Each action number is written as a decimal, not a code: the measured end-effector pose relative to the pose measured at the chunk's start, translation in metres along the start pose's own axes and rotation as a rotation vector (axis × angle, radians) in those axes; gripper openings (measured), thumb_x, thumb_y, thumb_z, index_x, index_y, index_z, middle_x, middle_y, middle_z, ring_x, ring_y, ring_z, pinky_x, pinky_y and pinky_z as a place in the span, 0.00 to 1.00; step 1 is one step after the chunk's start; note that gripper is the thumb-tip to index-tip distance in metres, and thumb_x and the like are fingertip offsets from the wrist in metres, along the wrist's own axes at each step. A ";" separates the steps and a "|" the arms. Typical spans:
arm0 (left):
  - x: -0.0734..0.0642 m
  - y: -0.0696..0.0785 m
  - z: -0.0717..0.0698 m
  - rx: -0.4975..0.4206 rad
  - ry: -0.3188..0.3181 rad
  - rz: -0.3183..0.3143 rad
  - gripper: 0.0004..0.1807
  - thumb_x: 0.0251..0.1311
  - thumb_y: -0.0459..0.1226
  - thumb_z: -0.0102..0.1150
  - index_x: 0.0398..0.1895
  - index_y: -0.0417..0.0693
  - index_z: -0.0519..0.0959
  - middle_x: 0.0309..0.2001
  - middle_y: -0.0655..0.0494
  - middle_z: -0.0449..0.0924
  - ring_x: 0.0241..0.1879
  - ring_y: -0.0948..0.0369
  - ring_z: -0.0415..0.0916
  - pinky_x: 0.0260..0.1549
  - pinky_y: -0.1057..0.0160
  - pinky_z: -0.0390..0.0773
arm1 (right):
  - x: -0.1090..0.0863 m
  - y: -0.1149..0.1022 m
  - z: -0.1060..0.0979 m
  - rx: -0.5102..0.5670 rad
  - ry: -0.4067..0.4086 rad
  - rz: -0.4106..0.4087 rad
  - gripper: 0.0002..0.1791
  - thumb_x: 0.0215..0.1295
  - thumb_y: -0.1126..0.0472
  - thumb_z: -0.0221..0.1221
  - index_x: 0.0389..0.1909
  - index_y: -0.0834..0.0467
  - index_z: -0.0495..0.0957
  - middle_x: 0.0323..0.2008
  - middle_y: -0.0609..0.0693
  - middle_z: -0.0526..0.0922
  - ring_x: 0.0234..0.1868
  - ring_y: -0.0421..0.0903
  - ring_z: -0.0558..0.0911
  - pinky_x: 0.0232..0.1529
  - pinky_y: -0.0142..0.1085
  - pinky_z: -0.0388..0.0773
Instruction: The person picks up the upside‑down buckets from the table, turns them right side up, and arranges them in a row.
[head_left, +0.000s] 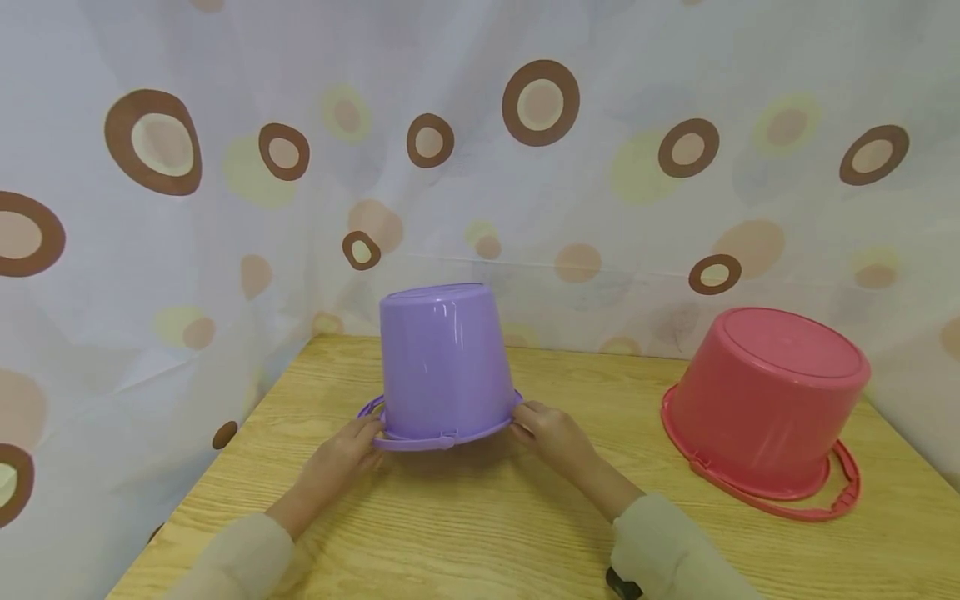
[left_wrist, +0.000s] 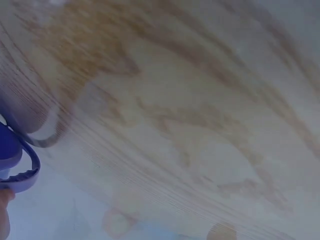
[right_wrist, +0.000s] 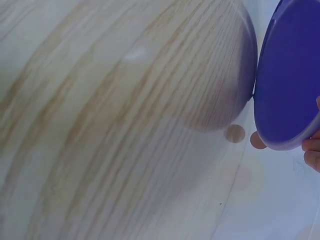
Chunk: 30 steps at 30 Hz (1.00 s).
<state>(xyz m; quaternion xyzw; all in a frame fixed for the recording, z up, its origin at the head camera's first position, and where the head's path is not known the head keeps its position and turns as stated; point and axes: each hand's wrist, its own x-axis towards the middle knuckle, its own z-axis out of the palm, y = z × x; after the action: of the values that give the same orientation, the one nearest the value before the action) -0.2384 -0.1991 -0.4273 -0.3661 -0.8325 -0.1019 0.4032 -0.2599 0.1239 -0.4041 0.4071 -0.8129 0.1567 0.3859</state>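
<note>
A purple plastic bucket (head_left: 446, 367) is upside down at the middle of the wooden table, its near rim raised off the wood. My left hand (head_left: 337, 462) grips the rim's left side beside the bucket's handle (head_left: 412, 444). On the opposite side, my right hand (head_left: 555, 437) holds the rim, fingers tucked beneath it. The right wrist view looks into the dark purple inside of the bucket (right_wrist: 285, 75), with fingertips (right_wrist: 312, 152) at its edge. Only a slice of the bucket handle (left_wrist: 32, 180) and a finger (left_wrist: 4, 215) show in the left wrist view.
A red bucket (head_left: 765, 408) stands upside down on the right of the wooden table (head_left: 465, 533), its handle lying toward the near side. A patterned curtain (head_left: 465, 192) hangs behind and along the left. Something small and black (head_left: 622, 583) shows by the right sleeve.
</note>
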 end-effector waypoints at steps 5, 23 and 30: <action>0.006 0.004 0.002 0.057 0.067 -0.065 0.22 0.28 0.26 0.73 0.32 0.36 0.76 0.31 0.45 0.82 0.30 0.51 0.82 0.24 0.62 0.81 | 0.001 -0.001 0.000 -0.006 0.020 0.006 0.12 0.43 0.70 0.69 0.24 0.61 0.74 0.26 0.54 0.84 0.27 0.46 0.84 0.26 0.31 0.80; 0.018 0.006 0.009 0.101 0.163 -0.095 0.23 0.20 0.27 0.75 0.30 0.32 0.82 0.31 0.41 0.85 0.28 0.51 0.83 0.21 0.61 0.80 | -0.002 0.003 -0.002 0.024 0.157 0.054 0.12 0.42 0.69 0.69 0.30 0.62 0.79 0.27 0.55 0.84 0.29 0.48 0.85 0.29 0.34 0.81; 0.024 0.010 0.003 0.096 0.149 -0.122 0.24 0.19 0.26 0.76 0.30 0.32 0.82 0.30 0.42 0.85 0.25 0.52 0.83 0.22 0.64 0.80 | 0.001 0.003 -0.006 0.031 0.175 0.078 0.13 0.39 0.70 0.70 0.30 0.63 0.80 0.27 0.54 0.84 0.29 0.48 0.85 0.29 0.34 0.81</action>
<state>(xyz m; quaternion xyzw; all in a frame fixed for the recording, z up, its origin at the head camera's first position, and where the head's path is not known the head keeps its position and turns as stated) -0.2432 -0.1776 -0.4127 -0.2861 -0.8248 -0.1132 0.4744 -0.2598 0.1287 -0.3998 0.3659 -0.7889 0.2191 0.4425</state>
